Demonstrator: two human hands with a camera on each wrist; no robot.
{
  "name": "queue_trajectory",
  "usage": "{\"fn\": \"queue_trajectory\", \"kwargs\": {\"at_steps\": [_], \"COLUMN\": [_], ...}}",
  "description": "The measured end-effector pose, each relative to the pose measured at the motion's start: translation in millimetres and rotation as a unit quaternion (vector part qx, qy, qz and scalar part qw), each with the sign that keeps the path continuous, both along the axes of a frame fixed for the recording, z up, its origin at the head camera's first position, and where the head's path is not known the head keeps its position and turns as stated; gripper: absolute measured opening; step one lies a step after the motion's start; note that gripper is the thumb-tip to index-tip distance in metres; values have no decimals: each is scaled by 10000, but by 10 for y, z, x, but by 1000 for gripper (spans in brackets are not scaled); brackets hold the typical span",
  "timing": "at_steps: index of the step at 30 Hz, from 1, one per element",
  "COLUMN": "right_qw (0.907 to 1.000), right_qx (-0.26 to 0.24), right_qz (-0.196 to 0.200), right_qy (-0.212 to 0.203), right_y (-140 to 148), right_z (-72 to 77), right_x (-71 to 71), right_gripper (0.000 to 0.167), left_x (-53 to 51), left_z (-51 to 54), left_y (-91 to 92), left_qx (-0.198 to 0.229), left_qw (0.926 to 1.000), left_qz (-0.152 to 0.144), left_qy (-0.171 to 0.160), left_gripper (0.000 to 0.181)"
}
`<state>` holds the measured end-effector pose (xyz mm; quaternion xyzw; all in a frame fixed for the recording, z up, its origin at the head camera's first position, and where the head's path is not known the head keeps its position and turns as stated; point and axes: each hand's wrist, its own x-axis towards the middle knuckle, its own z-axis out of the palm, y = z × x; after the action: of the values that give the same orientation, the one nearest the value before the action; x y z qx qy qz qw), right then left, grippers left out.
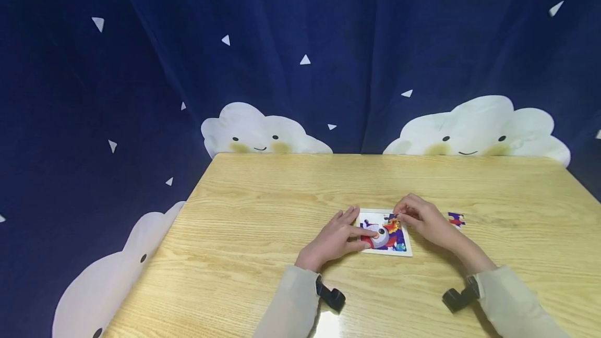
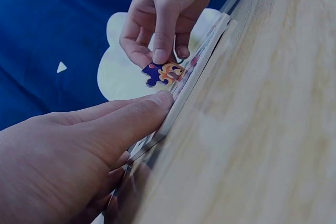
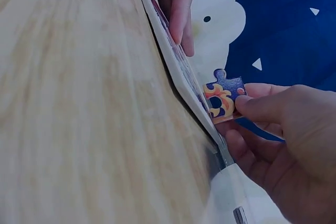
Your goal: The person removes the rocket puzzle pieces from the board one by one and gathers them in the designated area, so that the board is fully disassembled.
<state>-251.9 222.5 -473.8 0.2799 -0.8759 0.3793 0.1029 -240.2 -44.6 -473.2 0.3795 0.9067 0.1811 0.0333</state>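
A jigsaw puzzle (image 1: 393, 240) with a cartoon picture lies in a white-rimmed tray (image 1: 388, 254) on the table. My left hand (image 1: 335, 239) rests on the tray's left side, its fairly straight fingers reaching over the picture. At the top right corner of the tray, my right hand (image 1: 424, 220) pinches a puzzle piece (image 3: 224, 97) between thumb and fingers. That piece is purple with orange and yellow swirls, and it stands tilted up at the puzzle surface in both wrist views. Part of the picture is hidden under the left fingers.
Another puzzle piece (image 1: 456, 219), purple and red, lies on the wooden table (image 1: 263, 223) just right of the right hand. A dark blue curtain (image 1: 281, 40) with white triangles and clouds hangs behind the table. Each wrist wears a black strap-mounted camera (image 1: 332, 296).
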Motion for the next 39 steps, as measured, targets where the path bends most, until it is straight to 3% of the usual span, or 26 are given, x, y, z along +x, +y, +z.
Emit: {"fn": "queue_trajectory", "kwargs": {"at_steps": [11,27,39], "right_qw": [9971,9878,9894], "right_qx": [-307,-44,-109], "right_qz": [-342,-1118,-1199], "right_qy": [-613,-1084,-815], "right_y": [48,306,522], "right_z": [66,75,83], "right_x": [31,71,117], "right_gripper": [12,9,9], "left_x": [-1,3,8], "left_z": [-5,-25,-22], "left_y": [9,4,8], "left_qx": [-11,163,232], "left_qw": [10000,9999,9997], "left_qz": [48,24,30], "left_qy": [-28,-27,-38], "left_gripper": [35,35,35]}}
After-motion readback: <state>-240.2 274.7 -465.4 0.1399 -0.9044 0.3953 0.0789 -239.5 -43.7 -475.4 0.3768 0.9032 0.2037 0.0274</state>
